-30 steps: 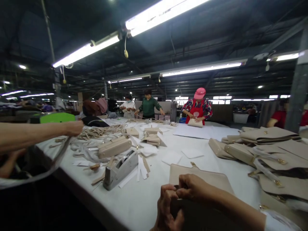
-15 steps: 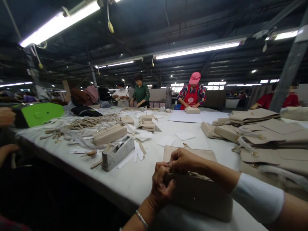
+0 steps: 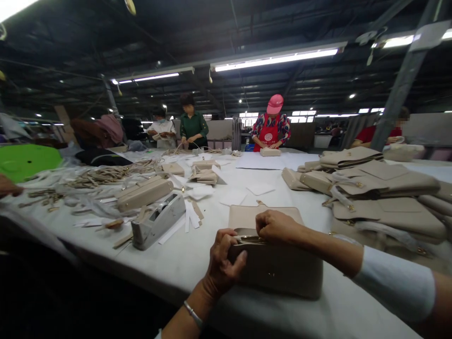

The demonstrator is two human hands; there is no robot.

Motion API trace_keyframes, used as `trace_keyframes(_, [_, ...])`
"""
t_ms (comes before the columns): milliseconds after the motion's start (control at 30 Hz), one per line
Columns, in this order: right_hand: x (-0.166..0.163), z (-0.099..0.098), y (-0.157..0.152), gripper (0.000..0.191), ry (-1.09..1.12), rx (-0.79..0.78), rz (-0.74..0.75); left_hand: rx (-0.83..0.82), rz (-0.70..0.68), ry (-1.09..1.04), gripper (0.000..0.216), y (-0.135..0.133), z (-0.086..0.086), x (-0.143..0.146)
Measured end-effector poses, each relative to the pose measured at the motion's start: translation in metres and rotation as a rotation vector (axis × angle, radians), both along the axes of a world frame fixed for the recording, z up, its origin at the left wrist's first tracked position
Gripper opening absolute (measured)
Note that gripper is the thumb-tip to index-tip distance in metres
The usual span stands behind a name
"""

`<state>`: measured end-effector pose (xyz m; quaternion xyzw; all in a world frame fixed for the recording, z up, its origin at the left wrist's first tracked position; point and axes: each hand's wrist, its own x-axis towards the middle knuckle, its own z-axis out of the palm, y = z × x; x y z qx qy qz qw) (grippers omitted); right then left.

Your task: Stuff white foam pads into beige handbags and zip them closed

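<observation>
Both my hands on the beige bag point(image 3: 278, 268)

My left hand point(image 3: 222, 263) grips its top corner; my right hand point(image 3: 277, 226) pinches its opening edge, on the white table point(image 3: 197, 263).

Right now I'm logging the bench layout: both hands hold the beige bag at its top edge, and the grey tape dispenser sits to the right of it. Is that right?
Not quite. The head view shows the left hand and right hand on the top edge of the beige bag, but the grey tape dispenser sits to the left of it, not the right.
</observation>
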<state>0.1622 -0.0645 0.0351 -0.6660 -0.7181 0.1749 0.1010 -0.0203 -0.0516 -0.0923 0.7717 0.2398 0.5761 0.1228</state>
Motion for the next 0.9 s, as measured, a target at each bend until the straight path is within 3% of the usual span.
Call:
trace_keyframes(100, [0.040, 0.000, -0.016, 0.014, 0.051, -0.057, -0.073, 0.012, -0.010, 0.016, 0.014, -0.002, 0.003, -0.004])
trace_keyframes(267, [0.112, -0.006, -0.056, 0.015, 0.480, -0.212, -0.153, -0.016, -0.094, 0.081, 0.009, -0.006, 0.009, -0.015])
trace_keyframes(333, [0.128, -0.012, -0.066, 0.022, 0.538, -0.152, -0.127, -0.034, -0.143, 0.096, 0.006, 0.000, 0.017, -0.022])
trace_keyframes(400, [0.136, -0.025, -0.068, 0.027, 0.497, 0.050, -0.106, -0.081, -0.144, 0.009, 0.007, 0.016, 0.028, -0.027])
trace_keyframes(467, [0.136, -0.044, -0.064, 0.034, 0.496, 0.202, -0.102, -0.189, -0.074, -0.201, 0.016, 0.045, 0.043, -0.029])
trace_keyframes(533, [0.129, -0.065, -0.055, 0.041, 0.627, 0.221, -0.116, -0.349, 0.030, -0.360, 0.024, 0.086, 0.054, -0.025])
trace_keyframes(567, [0.125, -0.076, -0.051, 0.044, 0.727, 0.209, -0.121, -0.427, 0.079, -0.333, 0.030, 0.110, 0.057, -0.021])
trace_keyframes(633, [0.118, -0.096, -0.042, 0.050, 0.925, 0.193, -0.155, -0.537, 0.169, -0.063, 0.046, 0.158, 0.055, -0.009])
trace_keyframes(733, [0.118, -0.120, -0.033, 0.055, 1.071, 0.189, -0.259, -0.623, 0.231, 0.380, 0.068, 0.219, 0.033, 0.018])
trace_keyframes(800, [0.126, -0.138, -0.029, 0.056, 1.087, 0.169, -0.303, -0.666, 0.236, 0.534, 0.082, 0.246, 0.013, 0.038])
trace_keyframes(900, [0.144, -0.166, -0.028, 0.054, 1.038, 0.160, -0.237, -0.700, 0.282, 0.718, 0.096, 0.268, -0.010, 0.065])
